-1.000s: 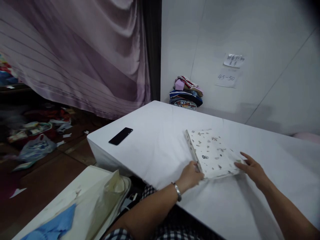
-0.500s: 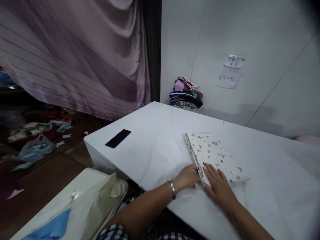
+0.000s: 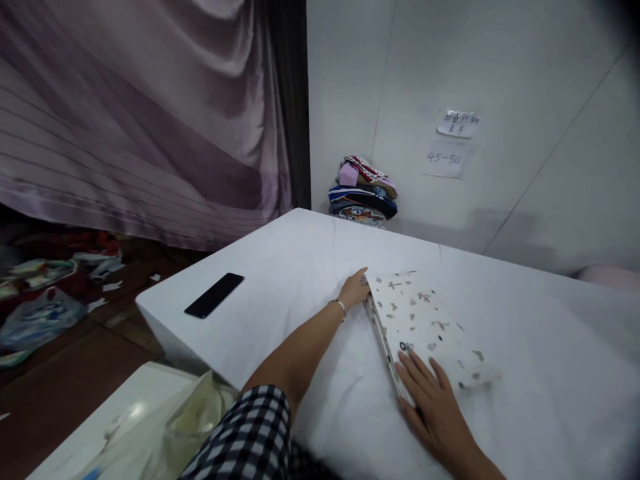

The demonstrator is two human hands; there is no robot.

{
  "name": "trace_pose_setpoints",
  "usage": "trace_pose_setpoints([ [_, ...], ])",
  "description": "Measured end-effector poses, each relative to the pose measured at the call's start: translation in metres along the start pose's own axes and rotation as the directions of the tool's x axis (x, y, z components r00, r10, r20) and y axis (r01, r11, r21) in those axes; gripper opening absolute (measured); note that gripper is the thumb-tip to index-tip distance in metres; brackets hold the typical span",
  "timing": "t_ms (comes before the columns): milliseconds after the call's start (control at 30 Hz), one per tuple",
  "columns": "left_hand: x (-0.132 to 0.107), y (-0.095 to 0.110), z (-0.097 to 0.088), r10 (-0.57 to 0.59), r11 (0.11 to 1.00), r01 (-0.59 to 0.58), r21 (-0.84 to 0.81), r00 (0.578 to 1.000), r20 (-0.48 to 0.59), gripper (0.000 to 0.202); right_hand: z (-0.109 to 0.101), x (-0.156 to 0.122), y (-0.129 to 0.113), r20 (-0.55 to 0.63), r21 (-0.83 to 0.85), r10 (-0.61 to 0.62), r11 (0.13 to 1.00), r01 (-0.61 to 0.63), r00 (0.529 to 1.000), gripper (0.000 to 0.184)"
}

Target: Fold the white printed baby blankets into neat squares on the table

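A white folded cloth (image 3: 425, 313) with a small printed pattern lies on the white-covered table (image 3: 300, 267). My left hand (image 3: 356, 288) reaches to its far left corner, with the fingers closed around the folded edge there. Part of those fingers is hidden behind the cloth. My right hand (image 3: 433, 400) lies flat on the near end of the cloth, fingers stretched out and slightly apart. Along the left side, several layers of the fold show.
A black phone (image 3: 215, 295) lies at the table's left. Behind the far edge, a stack of folded clothes (image 3: 364, 190) stands by the wall. Lower left is a white surface with a pale plastic bag (image 3: 193, 413). A pinkish curtain (image 3: 150, 133) hangs at the left.
My left hand has moved away from me along the cloth's left edge, from the near corner to the far one. My right hand stays flat on the near end. The view has shifted slightly.
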State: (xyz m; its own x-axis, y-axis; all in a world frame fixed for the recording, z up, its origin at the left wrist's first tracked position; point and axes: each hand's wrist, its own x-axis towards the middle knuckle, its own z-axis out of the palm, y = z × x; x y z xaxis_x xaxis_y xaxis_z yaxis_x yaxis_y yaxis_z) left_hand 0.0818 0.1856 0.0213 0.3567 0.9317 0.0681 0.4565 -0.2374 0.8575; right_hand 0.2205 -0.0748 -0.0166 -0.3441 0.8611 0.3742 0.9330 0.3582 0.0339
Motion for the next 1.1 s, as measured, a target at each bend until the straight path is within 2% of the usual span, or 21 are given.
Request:
trace_pose_setpoints([
  [133,0.014,-0.008,0.005,-0.067,0.997,0.067,0.035,0.998,-0.011,0.028,0.000,0.002,-0.001,-0.003,0.029,-0.010,1.000,0.010,1.000,0.058],
  [300,0.025,-0.018,0.010,-0.152,0.988,0.153,0.004,0.986,-0.065,0.028,0.000,0.004,-0.001,-0.049,0.004,-0.032,0.999,0.032,0.998,0.051],
  [567,0.027,-0.024,0.006,-0.121,0.993,0.120,-0.023,0.991,-0.049,0.029,0.000,0.004,0.000,-0.047,0.014,-0.050,0.999,0.050,0.998,0.045],
  [700,0.030,-0.022,0.004,-0.123,0.992,0.123,0.007,0.992,-0.032,0.026,-0.001,0.005,-0.001,-0.043,0.003,-0.047,0.999,0.047,0.998,0.044],
  [833,0.032,-0.013,-0.013,-0.113,0.994,0.113,0.002,0.991,0.073,0.026,-0.003,0.007,-0.002,-0.051,0.030,-0.042,0.999,0.043,0.998,0.044],
  [900,0.029,-0.002,-0.019,-0.107,0.994,0.108,-0.005,0.991,0.083,0.034,-0.003,0.007,-0.002,-0.051,0.038,-0.040,0.998,0.042,0.998,0.044],
  [1000,0.016,0.017,-0.011,-0.001,0.999,0.000,0.042,1.000,0.017,0.041,-0.003,0.007,-0.003,-0.048,0.039,-0.036,0.999,0.038,0.998,0.043],
  [1033,0.010,0.022,-0.004,0.130,0.981,-0.130,0.143,0.991,0.005,0.040,-0.002,0.006,-0.003,-0.047,0.039,-0.035,0.999,0.037,0.998,0.043],
  [1067,0.005,0.025,0.004,0.271,0.928,-0.276,0.248,0.961,0.058,0.040,-0.002,0.006,-0.004,-0.045,0.035,-0.036,0.999,0.038,0.998,0.043],
  [1100,0.000,0.026,0.012,0.348,0.867,-0.372,0.331,0.928,0.131,0.041,-0.001,0.006,-0.004,-0.042,0.026,-0.036,0.999,0.038,0.998,0.043],
])
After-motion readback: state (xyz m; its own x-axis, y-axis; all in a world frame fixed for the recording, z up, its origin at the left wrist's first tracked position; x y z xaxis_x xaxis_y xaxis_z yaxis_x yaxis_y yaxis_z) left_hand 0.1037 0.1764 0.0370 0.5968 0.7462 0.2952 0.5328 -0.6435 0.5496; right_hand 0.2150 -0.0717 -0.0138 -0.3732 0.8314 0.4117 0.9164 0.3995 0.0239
